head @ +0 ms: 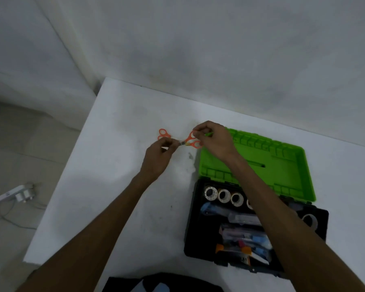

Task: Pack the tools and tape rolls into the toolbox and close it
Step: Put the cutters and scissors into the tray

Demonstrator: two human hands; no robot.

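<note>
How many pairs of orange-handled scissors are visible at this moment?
2. One pair of scissors is pinched by the right hand beside the toolbox lid. The other pair is under the left hand. More may be hidden inside the toolbox.

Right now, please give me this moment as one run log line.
left hand: pinches scissors | right hand: pinches second scissors | toolbox: open, tape rolls inside | lid: open

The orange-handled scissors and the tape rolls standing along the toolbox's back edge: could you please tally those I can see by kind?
Orange-handled scissors: 2, one on the table, one held by both hands
White tape rolls in the black toolbox: 4 visible, the fourth partly hidden by the right forearm
Total: 6
</note>
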